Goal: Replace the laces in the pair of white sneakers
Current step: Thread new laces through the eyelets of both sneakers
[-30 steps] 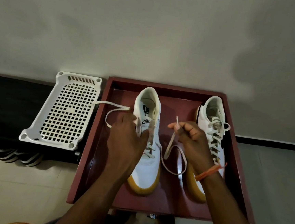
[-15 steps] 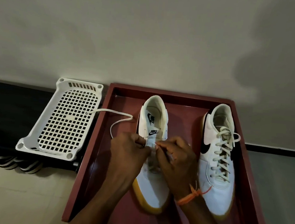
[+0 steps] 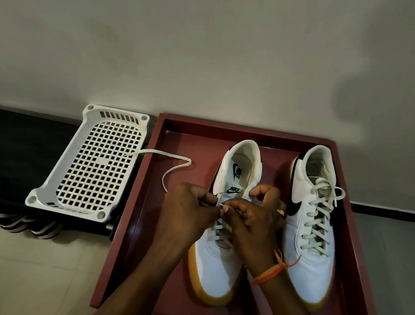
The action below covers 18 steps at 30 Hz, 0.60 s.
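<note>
In a dark red tray (image 3: 130, 226), two white gum-soled sneakers, toes toward the viewer. Left sneaker (image 3: 217, 266) half laced; cream lace (image 3: 173, 158) pinched near the upper eyelets, beside the tongue label. Left hand (image 3: 189, 211) curled, thumb and fingertips clamped on the lace at the eyelet row; right hand (image 3: 258, 219) meeting it, fingertips pinching the lace end, gold ring showing, orange thread at the wrist. Free lace tail looping out leftward over the tray rim onto a white perforated plastic basket (image 3: 87, 172). Right sneaker (image 3: 313, 229) fully laced, just beside. Lace likely soft, light, floppy, prone to slipping back through; best gripped at the stiff tip. Plain wall behind, pale floor tiles below.
</note>
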Each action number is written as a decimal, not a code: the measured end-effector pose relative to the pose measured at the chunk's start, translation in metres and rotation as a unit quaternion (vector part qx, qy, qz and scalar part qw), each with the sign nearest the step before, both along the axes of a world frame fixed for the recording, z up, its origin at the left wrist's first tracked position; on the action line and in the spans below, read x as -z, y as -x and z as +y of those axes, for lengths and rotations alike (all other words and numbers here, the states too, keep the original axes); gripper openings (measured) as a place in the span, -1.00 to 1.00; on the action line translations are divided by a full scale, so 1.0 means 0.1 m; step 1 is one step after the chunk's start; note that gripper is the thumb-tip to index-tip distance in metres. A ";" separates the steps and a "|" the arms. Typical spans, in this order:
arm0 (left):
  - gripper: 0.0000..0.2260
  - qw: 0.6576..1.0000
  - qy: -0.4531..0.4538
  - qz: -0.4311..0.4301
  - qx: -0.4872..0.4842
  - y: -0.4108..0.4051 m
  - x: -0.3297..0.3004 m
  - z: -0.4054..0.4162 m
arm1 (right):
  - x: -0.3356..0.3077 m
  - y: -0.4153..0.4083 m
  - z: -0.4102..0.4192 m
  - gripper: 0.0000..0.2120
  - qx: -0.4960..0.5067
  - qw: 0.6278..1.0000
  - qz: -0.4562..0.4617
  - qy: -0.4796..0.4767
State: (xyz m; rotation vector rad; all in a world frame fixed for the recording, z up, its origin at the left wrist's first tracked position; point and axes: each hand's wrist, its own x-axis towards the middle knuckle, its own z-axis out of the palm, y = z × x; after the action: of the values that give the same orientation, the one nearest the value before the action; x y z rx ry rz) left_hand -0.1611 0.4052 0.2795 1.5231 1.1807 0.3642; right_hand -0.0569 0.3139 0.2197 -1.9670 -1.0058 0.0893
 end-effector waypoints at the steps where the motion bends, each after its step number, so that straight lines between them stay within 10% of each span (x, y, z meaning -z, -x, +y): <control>1: -0.85 1.000 0.012 -0.005 -0.002 0.00 0.00 0.00 | 0.00 -0.02 0.00 -0.89 -0.007 1.000 0.017 0.000; 18: -0.91 0.996 0.081 -0.023 0.020 0.03 0.03 0.09 | 0.06 -0.01 0.04 -0.89 -0.020 0.999 0.043 0.009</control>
State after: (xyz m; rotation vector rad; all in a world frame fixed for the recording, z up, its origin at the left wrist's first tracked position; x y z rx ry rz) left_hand -0.1643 0.4138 0.2766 1.3876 1.1143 0.2689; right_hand -0.0563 0.3176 0.2141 -1.9431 -0.9917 0.2058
